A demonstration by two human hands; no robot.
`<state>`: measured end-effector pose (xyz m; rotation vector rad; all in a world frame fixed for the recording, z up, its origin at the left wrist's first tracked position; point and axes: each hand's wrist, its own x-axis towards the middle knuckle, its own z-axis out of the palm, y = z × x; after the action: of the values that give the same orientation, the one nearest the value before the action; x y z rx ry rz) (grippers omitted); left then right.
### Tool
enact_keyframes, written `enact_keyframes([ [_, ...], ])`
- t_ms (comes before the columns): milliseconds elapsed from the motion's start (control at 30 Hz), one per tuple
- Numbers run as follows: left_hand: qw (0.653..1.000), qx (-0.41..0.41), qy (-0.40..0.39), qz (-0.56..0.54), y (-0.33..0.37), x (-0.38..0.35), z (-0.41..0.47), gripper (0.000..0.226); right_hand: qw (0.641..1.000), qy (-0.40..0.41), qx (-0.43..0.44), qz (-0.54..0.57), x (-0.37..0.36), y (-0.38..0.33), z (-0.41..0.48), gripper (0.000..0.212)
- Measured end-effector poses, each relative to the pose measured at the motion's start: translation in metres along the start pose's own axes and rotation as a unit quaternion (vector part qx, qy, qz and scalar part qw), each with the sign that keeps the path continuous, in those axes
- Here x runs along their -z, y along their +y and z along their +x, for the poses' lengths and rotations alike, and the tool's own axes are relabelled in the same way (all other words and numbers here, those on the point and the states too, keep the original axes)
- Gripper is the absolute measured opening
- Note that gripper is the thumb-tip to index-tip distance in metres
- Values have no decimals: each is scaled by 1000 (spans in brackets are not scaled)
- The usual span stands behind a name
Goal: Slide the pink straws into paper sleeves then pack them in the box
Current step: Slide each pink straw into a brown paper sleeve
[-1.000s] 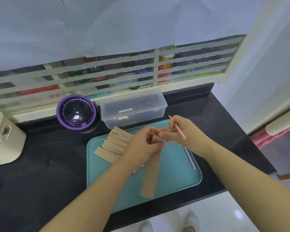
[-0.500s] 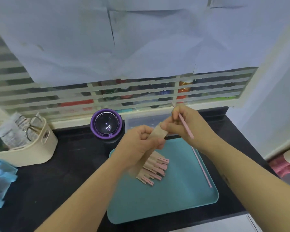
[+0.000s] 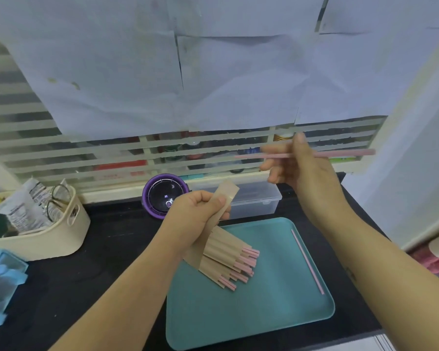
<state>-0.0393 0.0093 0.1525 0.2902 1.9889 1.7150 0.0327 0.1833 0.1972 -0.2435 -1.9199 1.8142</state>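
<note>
The teal tray (image 3: 264,312) lies on the black counter (image 3: 112,249), and everything here is placed from it; above the tray's far left corner the left hand (image 3: 198,219) is curled round a brown paper sleeve (image 3: 224,196), thumb pressed on its flat face, the sleeve's upper end poking out past the thumb and tilted toward the far right, its lower end running down behind the palm; above and beyond the tray's far right corner, well clear of the left hand, the right hand (image 3: 297,168) pinches a pink straw (image 3: 345,153) between thumb and fingers, one finger pointing up; that straw lies roughly level in the air, blurred, with both ends sticking out past the hand, and does not touch the sleeve; on the tray's left half sits a fanned pile of sleeved straws (image 3: 226,257), pink tips showing at the ends that point to the tray's middle; along the tray's right side lies one loose straw (image 3: 307,260), bare and apart from the pile; just beyond the tray's far edge stands the clear plastic box (image 3: 259,201), lid down; left of the box, beyond the tray's far left corner, a round purple gadget (image 3: 162,196); well to the tray's left, a cream basket (image 3: 48,239) holding scissors (image 3: 56,201) and packets
</note>
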Motion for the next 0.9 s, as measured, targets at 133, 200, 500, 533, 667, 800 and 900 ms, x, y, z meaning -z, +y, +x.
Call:
enact_keyframes([
  [133, 999, -4, 32, -20, -2, 1, 4, 10, 989, -82, 2, -126, -9, -5, -8, 10],
  [200, 999, -14, 36, -21, -1, -1, 4, 9, 980, -104, -9, -167, -12, 0, -11, 8],
  [500, 999, -22, 32, -13, 0, -3, -1, 11, 982, -73, 35, -173, -19, 14, -12, 12],
  [533, 999, -22, 32, -12, 2, -4, -1, 11, 982, -73, 40, -169, -20, 13, -13, 13],
  [667, 999, -21, 27, -16, 6, -7, -3, 10, 970, -91, 63, -217, -22, 10, -13, 12],
  [800, 999, -27, 31, -22, 7, -9, -7, 10, 951, -123, 76, -273, -24, 9, -18, 11],
  [900, 999, -26, 30, -11, 7, -10, -8, 12, 939, -136, 93, -302, -23, 8, -20, 8],
])
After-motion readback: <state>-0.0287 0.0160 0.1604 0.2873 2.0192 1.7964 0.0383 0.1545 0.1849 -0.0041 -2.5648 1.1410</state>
